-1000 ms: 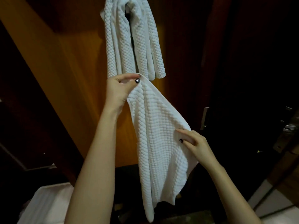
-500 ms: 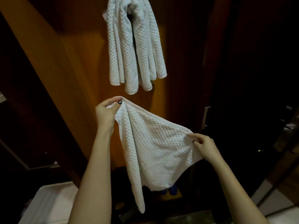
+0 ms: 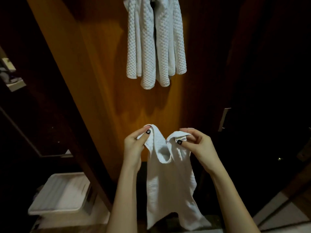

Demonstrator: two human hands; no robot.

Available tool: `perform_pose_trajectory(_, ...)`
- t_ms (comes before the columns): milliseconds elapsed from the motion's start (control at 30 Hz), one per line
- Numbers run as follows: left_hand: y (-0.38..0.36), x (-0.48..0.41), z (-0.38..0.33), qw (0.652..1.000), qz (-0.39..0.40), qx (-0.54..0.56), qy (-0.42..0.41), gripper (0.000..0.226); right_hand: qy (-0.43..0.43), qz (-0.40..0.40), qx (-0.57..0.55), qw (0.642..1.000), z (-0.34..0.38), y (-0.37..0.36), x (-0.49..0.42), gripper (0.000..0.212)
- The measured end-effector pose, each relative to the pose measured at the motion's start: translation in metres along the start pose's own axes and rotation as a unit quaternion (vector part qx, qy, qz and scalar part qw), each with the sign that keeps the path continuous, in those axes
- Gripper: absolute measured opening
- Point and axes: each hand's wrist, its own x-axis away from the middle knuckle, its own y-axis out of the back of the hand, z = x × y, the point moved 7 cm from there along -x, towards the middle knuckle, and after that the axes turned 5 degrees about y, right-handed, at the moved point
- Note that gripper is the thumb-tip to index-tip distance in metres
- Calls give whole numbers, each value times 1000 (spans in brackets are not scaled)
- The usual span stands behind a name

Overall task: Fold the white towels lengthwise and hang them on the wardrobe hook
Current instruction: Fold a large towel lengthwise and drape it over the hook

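A white waffle-weave towel (image 3: pixel 168 187) hangs between my hands, doubled over with its two top corners close together. My left hand (image 3: pixel 134 147) pinches the left corner between thumb and fingers. My right hand (image 3: pixel 196 145) pinches the right corner, where a small label shows. Above, several white towels (image 3: pixel 154 42) hang in folds against the orange-brown wardrobe panel (image 3: pixel 104 84); the hook that holds them is out of sight at the top edge.
A white plastic bin (image 3: pixel 62 195) stands on the floor at the lower left. A metal door handle (image 3: pixel 223 119) sits on the dark door to the right. Dark shelving with small items (image 3: pixel 8 73) lies at the far left.
Both hands have come down and drawn together, bringing the towel's two top corners near each other. The towel now hangs doubled instead of spread wide.
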Motion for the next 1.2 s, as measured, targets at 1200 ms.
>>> perform_pose_trajectory(1200,-63,29,-32,982,164,76,-53,8,200,-43,221,953,33,-18,28,16)
